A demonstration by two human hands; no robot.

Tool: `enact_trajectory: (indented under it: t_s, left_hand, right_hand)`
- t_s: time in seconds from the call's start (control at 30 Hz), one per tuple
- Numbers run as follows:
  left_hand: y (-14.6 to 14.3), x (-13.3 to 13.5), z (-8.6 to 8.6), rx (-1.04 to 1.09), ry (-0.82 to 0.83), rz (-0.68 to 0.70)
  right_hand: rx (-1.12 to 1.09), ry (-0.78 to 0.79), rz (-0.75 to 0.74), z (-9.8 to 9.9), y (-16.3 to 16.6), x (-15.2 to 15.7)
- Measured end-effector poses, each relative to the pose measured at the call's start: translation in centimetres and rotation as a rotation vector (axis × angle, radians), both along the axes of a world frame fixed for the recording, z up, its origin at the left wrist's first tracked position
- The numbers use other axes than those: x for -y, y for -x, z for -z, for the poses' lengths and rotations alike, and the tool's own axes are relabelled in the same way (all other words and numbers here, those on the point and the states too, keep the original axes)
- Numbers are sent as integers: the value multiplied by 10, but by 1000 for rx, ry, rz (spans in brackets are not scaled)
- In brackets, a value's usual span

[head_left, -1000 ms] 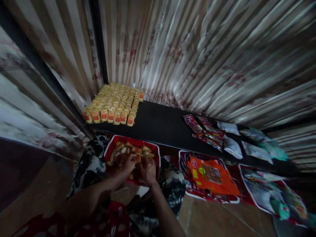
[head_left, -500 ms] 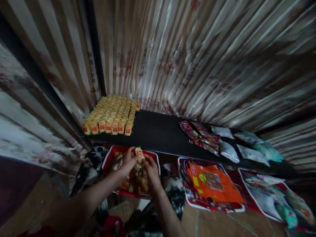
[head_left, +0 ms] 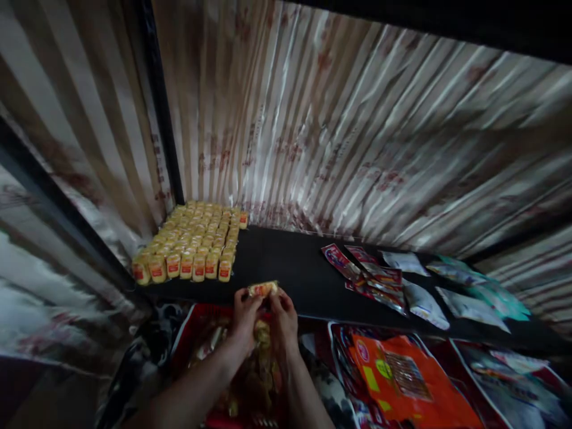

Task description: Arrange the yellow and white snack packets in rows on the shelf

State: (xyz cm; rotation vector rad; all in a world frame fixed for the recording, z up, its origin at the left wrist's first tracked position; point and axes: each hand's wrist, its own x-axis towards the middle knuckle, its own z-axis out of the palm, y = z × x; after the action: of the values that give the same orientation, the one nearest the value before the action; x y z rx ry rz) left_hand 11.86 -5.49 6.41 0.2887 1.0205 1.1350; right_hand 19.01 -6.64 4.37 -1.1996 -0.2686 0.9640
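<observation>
Between my two hands is a small yellow wrapped snack cake with a red label, lying sideways. My left hand grips its left end, and the fingers of my right hand close on the right end. Both hands are at the front edge of a black shelf, above a red basket. More wrapped pieces lie loose in that basket, partly hidden by my forearms. To the left on the shelf, similar yellow snack cakes stand packed in tight rows, red labels facing forward.
Flat red packets and white packets lie on the shelf's right side. A second basket below holds an orange packet; another basket sits farther right. A dark post and striped sheeting enclose the shelf.
Both hands have risen from over the basket to the shelf's front edge, carrying the snack cake. It has turned from upright to sideways. The camera view has shifted upward.
</observation>
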Motion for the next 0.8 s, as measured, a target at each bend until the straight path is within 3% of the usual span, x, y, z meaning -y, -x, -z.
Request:
enact_trajectory:
  t_s: [0.17, 0.37, 0.5, 0.63, 0.8]
  left_hand:
    - [-18, -30, -5, 42, 14, -77]
    - [-28, -67, -12, 18, 3, -54]
    - [-31, -91, -15, 23, 42, 6]
    - [-35, -114, -10, -95, 127, -47]
    - [-39, -149, 0, -161, 4, -82]
  right_hand:
    - [63, -55, 0, -11, -8, -37]
    - [220, -51, -88, -15, -17, -81]
    - [403, -42, -123, -9, -28, -122]
    - [630, 28, -135, 0, -39, -171]
    - [803, 75, -158, 6, -41, -224]
